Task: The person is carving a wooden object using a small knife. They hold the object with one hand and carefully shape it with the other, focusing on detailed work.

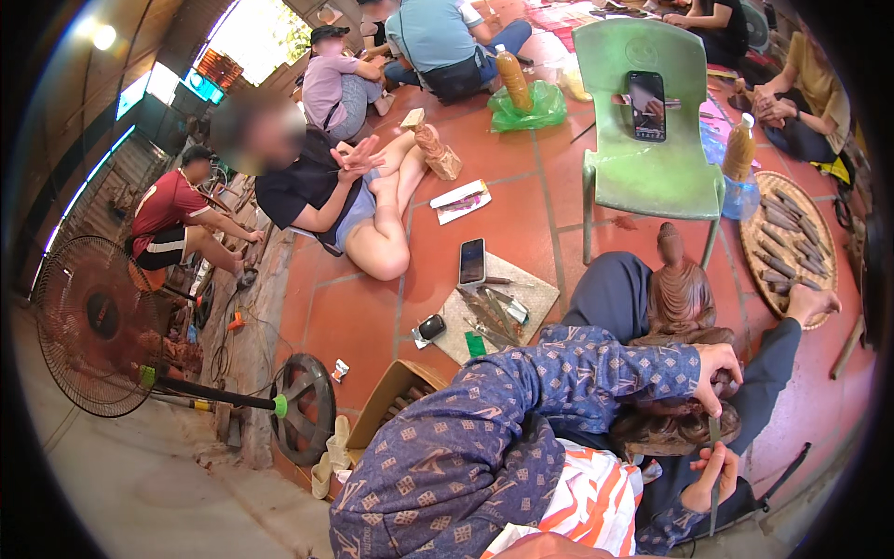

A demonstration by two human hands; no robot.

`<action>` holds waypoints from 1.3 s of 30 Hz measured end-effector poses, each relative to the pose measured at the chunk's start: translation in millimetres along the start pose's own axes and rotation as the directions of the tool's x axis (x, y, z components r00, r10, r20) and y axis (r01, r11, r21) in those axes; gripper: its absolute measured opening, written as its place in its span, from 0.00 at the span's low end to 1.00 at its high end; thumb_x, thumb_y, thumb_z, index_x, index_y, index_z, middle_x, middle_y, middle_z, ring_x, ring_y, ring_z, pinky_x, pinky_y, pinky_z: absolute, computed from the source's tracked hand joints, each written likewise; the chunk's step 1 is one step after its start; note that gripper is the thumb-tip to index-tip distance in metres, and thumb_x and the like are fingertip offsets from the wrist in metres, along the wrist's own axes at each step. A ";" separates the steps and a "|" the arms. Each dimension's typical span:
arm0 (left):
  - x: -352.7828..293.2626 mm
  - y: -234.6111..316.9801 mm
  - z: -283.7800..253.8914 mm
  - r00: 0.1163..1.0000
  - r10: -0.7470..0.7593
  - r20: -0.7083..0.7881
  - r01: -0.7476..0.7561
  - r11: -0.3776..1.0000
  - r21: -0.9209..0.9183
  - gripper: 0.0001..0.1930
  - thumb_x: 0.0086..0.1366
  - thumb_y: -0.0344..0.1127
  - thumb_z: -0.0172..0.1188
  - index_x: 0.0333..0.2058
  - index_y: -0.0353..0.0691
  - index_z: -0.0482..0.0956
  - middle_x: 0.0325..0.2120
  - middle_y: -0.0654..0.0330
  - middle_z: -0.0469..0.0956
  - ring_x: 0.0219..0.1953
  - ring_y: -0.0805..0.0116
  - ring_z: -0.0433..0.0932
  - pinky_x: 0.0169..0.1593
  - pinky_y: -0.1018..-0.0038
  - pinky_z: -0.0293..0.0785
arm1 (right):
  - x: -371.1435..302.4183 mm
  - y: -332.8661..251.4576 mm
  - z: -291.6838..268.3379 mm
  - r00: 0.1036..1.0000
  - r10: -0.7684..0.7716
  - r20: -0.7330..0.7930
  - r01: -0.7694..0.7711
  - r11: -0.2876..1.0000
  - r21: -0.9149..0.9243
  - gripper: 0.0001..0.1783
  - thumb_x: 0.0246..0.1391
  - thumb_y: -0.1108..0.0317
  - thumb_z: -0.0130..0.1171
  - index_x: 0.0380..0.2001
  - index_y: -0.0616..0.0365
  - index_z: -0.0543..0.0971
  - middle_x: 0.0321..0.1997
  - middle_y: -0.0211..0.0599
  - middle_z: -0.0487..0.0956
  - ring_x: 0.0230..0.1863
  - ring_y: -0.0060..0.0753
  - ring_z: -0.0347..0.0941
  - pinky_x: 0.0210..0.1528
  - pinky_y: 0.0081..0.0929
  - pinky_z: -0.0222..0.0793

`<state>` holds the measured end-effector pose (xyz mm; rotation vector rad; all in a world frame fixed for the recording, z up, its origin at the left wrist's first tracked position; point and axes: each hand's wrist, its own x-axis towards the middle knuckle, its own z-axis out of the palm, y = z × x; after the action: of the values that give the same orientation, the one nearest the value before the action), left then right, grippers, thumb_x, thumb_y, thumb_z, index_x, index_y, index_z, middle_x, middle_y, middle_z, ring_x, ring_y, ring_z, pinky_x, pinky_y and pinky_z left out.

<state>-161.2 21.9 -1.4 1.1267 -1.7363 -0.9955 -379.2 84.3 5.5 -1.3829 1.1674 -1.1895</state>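
A dark brown carved wooden Buddha statue (682,293) leans between my legs at the right, its tiered base toward me. My left hand (717,377) is closed over the base, thumb pointing down. Below it, my right hand (712,477) grips a thin metal chisel (714,430), whose upper end meets the wood close to my left thumb. The fingers of my left hand partly hide the contact spot. Orange-and-white striped cloth (591,494) lies across my lap.
A round woven tray (748,244) of carving tools lies beside my foot. A green chair (643,172) bears a phone (646,105). Tools and another phone (472,261) lie on a mat (447,345). A fan (98,321) stands left; several people sit around.
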 end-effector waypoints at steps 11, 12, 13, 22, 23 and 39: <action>0.1 9.8 -3.6 0.999 -0.033 0.001 0.033 0.999 0.023 0.31 0.36 0.45 0.76 0.41 0.40 0.78 0.46 0.57 0.71 0.50 0.56 0.72 0.51 0.66 0.70 | -3.1 3.3 -6.3 1.000 0.013 -0.005 -0.013 1.000 0.006 0.12 0.62 0.67 0.52 0.31 0.67 0.75 0.23 0.36 0.74 0.17 0.16 0.64 0.21 0.15 0.65; 1.3 4.7 -4.1 1.000 -0.017 0.004 0.017 1.000 -0.022 0.31 0.37 0.45 0.76 0.42 0.40 0.78 0.46 0.57 0.71 0.50 0.56 0.72 0.51 0.66 0.70 | -0.2 0.4 -1.9 1.000 0.010 0.007 -0.010 1.000 0.009 0.12 0.62 0.66 0.52 0.31 0.67 0.75 0.23 0.36 0.74 0.17 0.16 0.64 0.22 0.15 0.65; -0.6 1.8 -0.3 1.000 0.001 -0.002 -0.001 1.000 0.007 0.31 0.37 0.44 0.76 0.41 0.39 0.78 0.46 0.57 0.71 0.50 0.56 0.72 0.51 0.66 0.70 | 0.6 -0.9 0.3 1.000 0.007 0.018 -0.007 1.000 0.012 0.12 0.62 0.66 0.52 0.31 0.67 0.74 0.23 0.36 0.74 0.17 0.16 0.64 0.22 0.15 0.64; -2.8 13.7 -1.9 1.000 -0.018 -0.022 0.019 0.999 0.035 0.29 0.38 0.43 0.76 0.41 0.41 0.78 0.44 0.56 0.72 0.50 0.58 0.73 0.50 0.67 0.70 | 0.9 0.3 -4.7 0.999 0.039 -0.003 -0.039 0.999 0.021 0.11 0.62 0.67 0.52 0.33 0.67 0.76 0.22 0.34 0.75 0.18 0.16 0.64 0.21 0.14 0.63; -0.1 7.9 -2.7 1.000 0.005 -0.015 -0.005 0.999 -0.034 0.29 0.38 0.43 0.76 0.41 0.41 0.78 0.44 0.56 0.72 0.50 0.58 0.73 0.51 0.67 0.70 | 1.1 1.0 -3.4 1.000 0.009 -0.017 -0.008 0.999 0.045 0.12 0.62 0.67 0.52 0.32 0.67 0.76 0.22 0.35 0.75 0.17 0.17 0.65 0.21 0.14 0.63; 0.6 -6.3 2.5 0.999 0.012 0.046 -0.010 0.999 -0.049 0.29 0.45 0.44 0.74 0.45 0.38 0.77 0.49 0.53 0.71 0.53 0.58 0.71 0.55 0.68 0.67 | 7.3 4.0 1.9 0.996 0.084 -0.006 -0.082 0.986 0.146 0.11 0.62 0.66 0.53 0.31 0.64 0.75 0.20 0.36 0.75 0.15 0.18 0.65 0.18 0.16 0.64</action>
<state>-161.8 19.9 -7.9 1.0695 -1.7432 -1.0589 -377.0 76.8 2.1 -1.2082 1.1129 -1.2005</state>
